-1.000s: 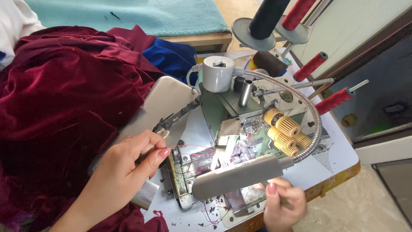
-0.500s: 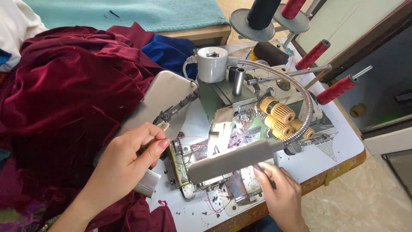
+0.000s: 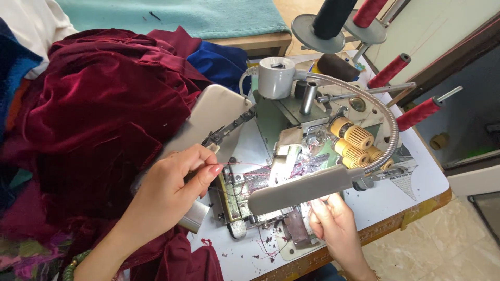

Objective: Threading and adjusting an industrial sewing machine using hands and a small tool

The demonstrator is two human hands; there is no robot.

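Observation:
My left hand [image 3: 174, 184] pinches a thin red thread [image 3: 245, 164] between thumb and forefinger, and the thread runs taut to the right toward the needle area of the overlock sewing machine [image 3: 291, 130]. My right hand [image 3: 333, 221] sits low at the machine's front, under the grey lamp bar [image 3: 302, 188], fingers curled near the open lower cover; whether it holds anything is hidden by the lamp. Yellow tension knobs [image 3: 354, 139] sit on the machine's right side.
A heap of dark red velvet fabric [image 3: 99, 119] covers the left side, with blue cloth [image 3: 221, 65] behind it. Red thread cones [image 3: 389, 70] and a dark cone [image 3: 330, 15] stand at the back right. A white cup [image 3: 275, 77] sits on the machine. Lint litters the white table [image 3: 416, 182].
My left hand has pulled the red thread out to the left so it now shows taut. My right hand has risen closer under the lamp bar. The view shifted slightly.

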